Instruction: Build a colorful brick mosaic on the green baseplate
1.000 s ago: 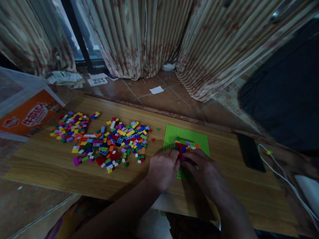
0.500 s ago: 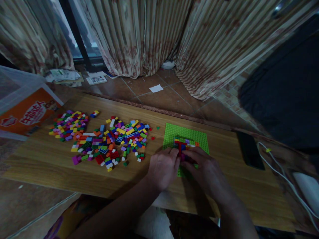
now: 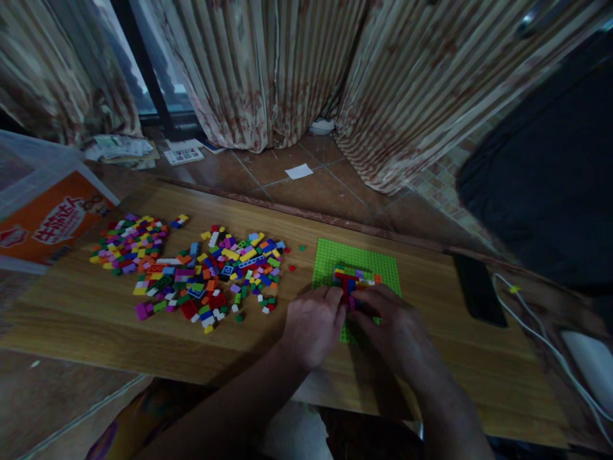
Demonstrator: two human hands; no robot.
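A bright green studded baseplate (image 3: 330, 249) lies on the wooden table, carrying a low build of colourful toy bricks (image 3: 345, 277) with red pieces on top. Curled against the build's near left side, my left hand (image 3: 313, 327) has its fingers closed; their tips are partly hidden. My right hand (image 3: 393, 319) comes in from the right, thumb and fingers pinched at a magenta brick (image 3: 353, 303) on the near side of the build. Both hands cover part of the baseplate and the build.
Loose bricks (image 3: 230, 253) of many colours spread over the table's left half. A clear box with an orange label (image 3: 60, 217) stands at the far left. A black phone (image 3: 479, 289) lies on the right, near a white cable (image 3: 536, 326). Curtains (image 3: 268, 70) hang beyond the table.
The right fingers have shifted slightly, and more of the magenta brick shows between them. My left hand stays in place at the build. The view has moved very little.
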